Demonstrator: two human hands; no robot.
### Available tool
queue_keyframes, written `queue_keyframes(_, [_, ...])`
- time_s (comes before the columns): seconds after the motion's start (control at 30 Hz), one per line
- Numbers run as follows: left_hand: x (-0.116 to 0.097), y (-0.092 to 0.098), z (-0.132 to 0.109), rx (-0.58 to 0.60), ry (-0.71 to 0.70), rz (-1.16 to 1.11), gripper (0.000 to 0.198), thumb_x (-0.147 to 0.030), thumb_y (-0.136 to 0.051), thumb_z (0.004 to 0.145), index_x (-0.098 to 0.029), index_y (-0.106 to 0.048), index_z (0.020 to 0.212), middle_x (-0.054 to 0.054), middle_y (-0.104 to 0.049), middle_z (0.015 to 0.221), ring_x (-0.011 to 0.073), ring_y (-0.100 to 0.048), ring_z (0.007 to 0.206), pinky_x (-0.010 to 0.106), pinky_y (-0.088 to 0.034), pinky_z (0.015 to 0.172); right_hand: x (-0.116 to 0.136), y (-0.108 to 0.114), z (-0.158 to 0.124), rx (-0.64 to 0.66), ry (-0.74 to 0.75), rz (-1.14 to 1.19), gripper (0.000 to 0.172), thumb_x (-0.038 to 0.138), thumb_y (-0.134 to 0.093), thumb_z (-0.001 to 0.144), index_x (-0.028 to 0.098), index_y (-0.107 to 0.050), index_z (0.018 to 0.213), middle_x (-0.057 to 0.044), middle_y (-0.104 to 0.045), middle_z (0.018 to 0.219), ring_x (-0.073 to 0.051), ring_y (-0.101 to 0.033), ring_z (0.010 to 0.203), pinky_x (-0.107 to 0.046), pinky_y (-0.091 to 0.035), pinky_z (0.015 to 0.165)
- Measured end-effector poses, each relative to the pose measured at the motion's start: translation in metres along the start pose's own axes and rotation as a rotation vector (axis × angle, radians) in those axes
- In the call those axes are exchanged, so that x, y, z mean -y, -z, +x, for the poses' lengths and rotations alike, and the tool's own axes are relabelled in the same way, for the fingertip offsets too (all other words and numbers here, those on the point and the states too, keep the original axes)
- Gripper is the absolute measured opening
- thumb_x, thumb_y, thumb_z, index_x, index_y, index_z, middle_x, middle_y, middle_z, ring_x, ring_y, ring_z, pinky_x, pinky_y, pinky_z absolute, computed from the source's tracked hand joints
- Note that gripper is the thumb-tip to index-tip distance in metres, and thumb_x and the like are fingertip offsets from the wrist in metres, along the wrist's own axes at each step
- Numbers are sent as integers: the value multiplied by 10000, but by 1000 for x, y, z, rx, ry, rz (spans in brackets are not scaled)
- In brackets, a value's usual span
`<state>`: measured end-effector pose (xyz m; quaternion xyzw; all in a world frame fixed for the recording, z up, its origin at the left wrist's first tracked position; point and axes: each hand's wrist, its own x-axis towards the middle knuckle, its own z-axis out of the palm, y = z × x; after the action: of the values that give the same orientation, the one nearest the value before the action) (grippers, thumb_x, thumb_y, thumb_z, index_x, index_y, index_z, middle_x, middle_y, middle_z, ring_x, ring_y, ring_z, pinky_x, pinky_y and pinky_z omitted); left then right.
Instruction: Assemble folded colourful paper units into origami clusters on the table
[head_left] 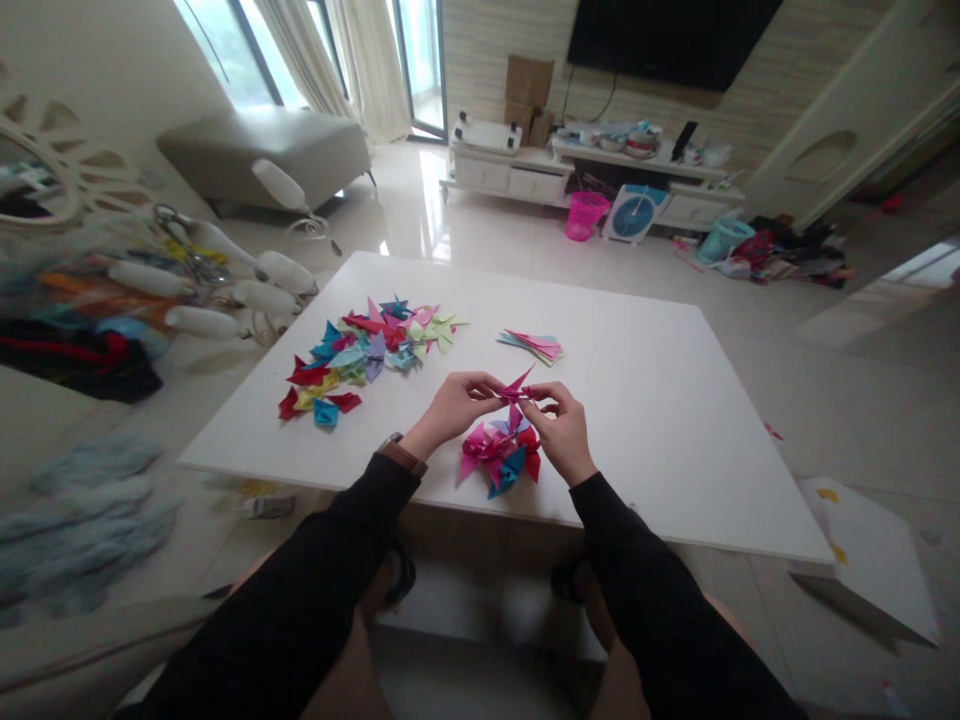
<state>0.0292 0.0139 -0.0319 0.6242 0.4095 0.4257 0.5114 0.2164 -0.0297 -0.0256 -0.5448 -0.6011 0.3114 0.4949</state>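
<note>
While a heap of coloured paper folds (367, 345) spreads over the white desk (660, 400) at ten o'clock from the left hand (466, 400), that hand's grip pinches the near-left side of a magenta folded paper (516, 388). Just below, toward seven o'clock, sits a cluster of pink, red and blue pieces (491, 450). The magenta paper itself lies between both grips, at three o'clock from the left and nine from the right, neither clearly nearer; its long point slants toward one o'clock. Beyond, near one o'clock, rests a fan of paper strips (534, 345). Rightmost, the right hand (562, 425) pinches the other side.
</note>
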Motion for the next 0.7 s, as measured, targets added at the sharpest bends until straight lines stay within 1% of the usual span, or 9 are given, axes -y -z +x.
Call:
queue_keyframes(0.1, [1, 0, 0, 12, -17, 18, 162, -292, -804, 744, -175, -792, 856, 64, -773, 827, 198, -700, 783, 338, -559, 796, -1, 1, 0, 21, 21, -17, 121, 346, -708, 830, 234, -724, 871, -32, -689, 918, -212, -619, 920, -320, -469, 750])
queue_keyframes(0.23, [3, -1, -1, 34, -18, 12, 152, -276, -795, 747, -179, -795, 863, 64, -774, 835, 201, -703, 799, 338, -555, 805, -1, 1, 0, 15, 50, -11, 91, 328, -707, 826, 238, -715, 821, -31, -674, 905, -211, -612, 914, -314, -468, 726])
queue_keyframes(0.33, [2, -1, -1, 51, 15, -18, 172, -280, -803, 731, -176, -795, 868, 69, -772, 840, 204, -702, 802, 336, -547, 798, -1, 1, 0, 15, 46, 1, 97, 334, -699, 832, 239, -709, 815, -30, -669, 902, -206, -612, 899, -314, -474, 725])
queue_keyframes(0.4, [1, 0, -1, 51, 67, -59, 215, -286, -827, 703, -171, -793, 882, 73, -768, 849, 201, -695, 802, 330, -537, 792, -1, 0, 0, -4, 33, 3, 121, 352, -708, 826, 233, -698, 805, -31, -669, 899, -204, -613, 888, -312, -478, 720])
queue_keyframes(0.43, [0, 1, 0, 30, 109, -112, 240, -292, -838, 688, -170, -789, 889, 75, -766, 864, 196, -691, 804, 324, -531, 786, -1, 1, 1, -27, 22, 4, 137, 362, -715, 822, 228, -692, 803, -31, -670, 900, -202, -614, 878, -309, -478, 713])
queue_keyframes(0.5, [-3, 6, 2, -53, 223, -317, 255, -319, -840, 678, -173, -768, 875, 72, -760, 917, 181, -682, 809, 314, -525, 777, -3, 1, 2, -88, -13, 11, 165, 377, -723, 815, 216, -689, 804, -33, -675, 895, -198, -620, 851, -305, -475, 692])
queue_keyframes(0.6, [-6, 15, 5, -211, 377, -706, 175, -311, -788, 696, -171, -683, 708, 56, -744, 936, 150, -666, 797, 299, -529, 786, -9, 4, 5, -159, -90, 47, 191, 383, -732, 800, 195, -697, 807, -36, -686, 857, -200, -634, 821, -308, -474, 685])
queue_keyframes(0.63, [-7, 18, 5, -242, 406, -789, 176, -277, -764, 693, -168, -636, 639, 53, -739, 921, 142, -660, 790, 294, -530, 792, -11, 5, 6, -174, -113, 64, 193, 379, -738, 791, 191, -697, 804, -35, -687, 840, -203, -639, 817, -313, -476, 693])
queue_keyframes(0.7, [-8, 21, 6, -264, 439, -867, 211, -205, -708, 667, -169, -546, 536, 56, -730, 883, 142, -649, 779, 297, -530, 798, -16, 7, 8, -196, -141, 88, 194, 373, -746, 772, 188, -694, 795, -31, -688, 814, -206, -642, 808, -323, -480, 710])
